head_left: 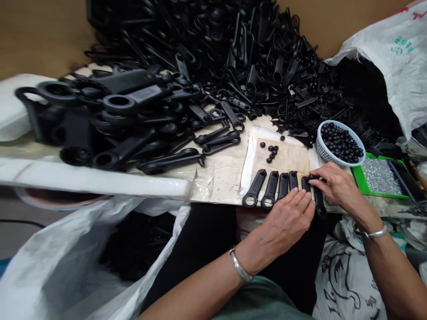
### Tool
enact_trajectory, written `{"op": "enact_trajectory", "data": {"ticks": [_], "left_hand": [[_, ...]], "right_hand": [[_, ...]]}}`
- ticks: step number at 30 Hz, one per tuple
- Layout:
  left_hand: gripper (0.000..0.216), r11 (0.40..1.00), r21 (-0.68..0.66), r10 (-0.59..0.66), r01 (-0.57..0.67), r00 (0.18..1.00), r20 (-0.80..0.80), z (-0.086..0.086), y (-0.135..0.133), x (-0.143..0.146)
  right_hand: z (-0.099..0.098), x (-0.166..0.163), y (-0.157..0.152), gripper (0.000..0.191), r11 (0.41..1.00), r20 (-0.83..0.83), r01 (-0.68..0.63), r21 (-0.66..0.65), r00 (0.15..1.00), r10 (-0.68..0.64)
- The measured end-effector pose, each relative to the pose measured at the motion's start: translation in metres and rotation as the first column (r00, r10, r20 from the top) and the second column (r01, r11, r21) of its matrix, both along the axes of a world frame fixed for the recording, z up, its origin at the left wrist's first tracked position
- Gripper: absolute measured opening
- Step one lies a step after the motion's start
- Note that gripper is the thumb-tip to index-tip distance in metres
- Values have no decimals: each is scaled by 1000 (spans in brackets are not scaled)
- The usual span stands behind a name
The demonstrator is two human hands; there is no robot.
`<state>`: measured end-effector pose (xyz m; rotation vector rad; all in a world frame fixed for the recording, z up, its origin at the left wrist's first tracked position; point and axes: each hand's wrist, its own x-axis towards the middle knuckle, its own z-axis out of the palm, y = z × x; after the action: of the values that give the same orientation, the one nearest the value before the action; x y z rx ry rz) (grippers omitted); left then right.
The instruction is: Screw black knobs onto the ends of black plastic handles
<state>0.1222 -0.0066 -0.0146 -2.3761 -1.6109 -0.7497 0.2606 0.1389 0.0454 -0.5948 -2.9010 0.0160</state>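
Note:
Several black plastic crank handles point(270, 190) lie in a row at the bench's front edge, ring ends toward me. My left hand point(290, 218) lies over the lower end of one handle, its fingers stretched out and close together; its thumb is hidden. Thumb and forefinger of my right hand point(336, 186) pinch a small black knob point(311, 177) at that handle's far end. Under the right hand is another handle point(320, 202). Beyond the row, several loose black knobs point(271, 154) sit on a pale cloth point(248, 162).
A blue basket point(322, 149) of black balls stands right of the cloth, beside a green tray point(362, 180) with small metal pieces. Black handles point(200, 66) are heaped across the back. White foam point(100, 178) edges the left side. An open white sack point(76, 262) stands below.

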Motion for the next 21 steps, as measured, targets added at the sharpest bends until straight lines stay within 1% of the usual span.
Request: {"op": "enact_trajectory", "data": {"ticks": [2, 4, 6, 8, 10, 12, 15, 18, 19, 21], "left_hand": [[33, 1000, 4, -5, 5, 999, -42, 3, -1, -1], [33, 1000, 23, -3, 5, 996, -87, 4, -2, -3], [35, 999, 42, 1, 4, 993, -121, 5, -3, -4], [38, 998, 59, 13, -5, 991, -136, 5, -5, -4], [39, 996, 80, 50, -40, 990, -132, 4, -7, -6], [38, 992, 92, 103, -92, 987, -125, 3, -9, -8], [33, 987, 90, 140, -130, 983, -120, 2, -9, -11], [32, 987, 95, 138, -128, 984, -108, 0, -8, -12], [31, 987, 96, 135, -126, 986, -101, 0, -8, -12], [31, 987, 108, 128, -119, 988, -83, 0, -8, -12]], "right_hand": [[7, -1, 2, 21, 999, 3, 12, -38, 1000, -11], [16, -8, 7, 26, 998, -34, 21, -58, 999, -23], [23, -23, 12, 26, 997, -70, 37, -61, 997, -41], [26, -45, 20, 23, 997, -46, 50, -50, 998, -52], [24, -71, 29, 21, 997, 29, 59, -38, 998, -58], [16, -96, 38, 23, 997, 111, 69, -16, 992, -67], [3, -125, 49, 23, 994, 228, 82, 66, 969, -95], [-5, -137, 55, 21, 993, 303, 75, 88, 948, -99], [-5, -136, 55, 22, 995, 293, 69, 72, 952, -87], [0, -129, 53, 24, 999, 193, 51, 4, 980, -51]]}}
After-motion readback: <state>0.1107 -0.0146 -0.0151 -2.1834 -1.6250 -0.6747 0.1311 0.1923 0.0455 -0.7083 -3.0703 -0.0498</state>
